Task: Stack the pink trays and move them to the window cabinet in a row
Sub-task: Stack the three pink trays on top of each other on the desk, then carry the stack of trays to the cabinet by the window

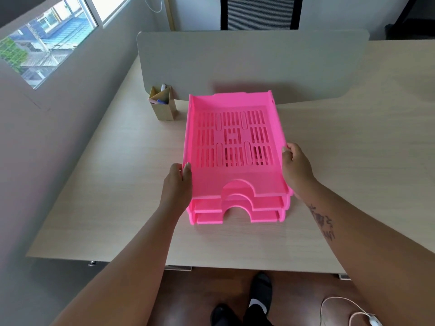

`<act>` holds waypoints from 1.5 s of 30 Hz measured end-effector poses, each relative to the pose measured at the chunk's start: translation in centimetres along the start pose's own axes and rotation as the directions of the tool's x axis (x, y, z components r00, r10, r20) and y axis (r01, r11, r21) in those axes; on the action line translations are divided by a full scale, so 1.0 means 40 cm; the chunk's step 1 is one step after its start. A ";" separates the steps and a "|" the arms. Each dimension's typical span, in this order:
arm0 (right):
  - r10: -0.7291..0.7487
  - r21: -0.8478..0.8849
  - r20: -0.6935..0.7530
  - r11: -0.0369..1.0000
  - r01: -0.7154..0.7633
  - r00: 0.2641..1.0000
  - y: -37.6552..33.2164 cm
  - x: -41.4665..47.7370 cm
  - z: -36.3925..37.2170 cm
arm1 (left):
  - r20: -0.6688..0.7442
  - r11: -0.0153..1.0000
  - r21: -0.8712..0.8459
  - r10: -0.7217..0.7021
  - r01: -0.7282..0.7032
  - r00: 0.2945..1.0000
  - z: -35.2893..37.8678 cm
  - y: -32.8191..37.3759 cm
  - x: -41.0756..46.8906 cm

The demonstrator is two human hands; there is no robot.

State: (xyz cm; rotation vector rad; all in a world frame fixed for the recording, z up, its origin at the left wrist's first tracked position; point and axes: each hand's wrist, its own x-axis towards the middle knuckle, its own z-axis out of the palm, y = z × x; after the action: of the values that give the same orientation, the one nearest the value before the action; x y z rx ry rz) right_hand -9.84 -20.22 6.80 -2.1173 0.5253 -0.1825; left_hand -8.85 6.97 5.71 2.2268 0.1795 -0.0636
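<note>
Three pink slotted trays sit nested in a stack on the light wooden desk [341, 161]. The top pink tray [233, 135] shows its slotted floor and a curved cut-out at its near edge. The two lower trays [266, 211] show only their front edges. My left hand [179, 182] grips the top tray's left wall, thumb over the rim. My right hand [296, 165] grips its right wall near the front. The stack's underside is hidden.
A grey divider panel [254, 62] stands just behind the stack. A small beige pen holder [162, 104] with pens stands left of the trays. A window [47, 36] is on the left wall. A black chair [259, 12] stands beyond the divider. My feet [256, 300] are below the desk edge.
</note>
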 end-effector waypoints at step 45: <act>0.141 0.461 0.447 0.810 -0.362 0.883 -0.079 -0.101 0.040 | 0.101 0.586 -0.752 -0.351 0.302 0.931 -0.084 -0.023 -0.099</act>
State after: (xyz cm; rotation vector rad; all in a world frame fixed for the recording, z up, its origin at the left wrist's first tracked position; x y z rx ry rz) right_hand -12.02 -15.71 8.78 -1.4574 0.4476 0.2345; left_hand -12.98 9.77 7.49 1.3138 0.5497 -0.1024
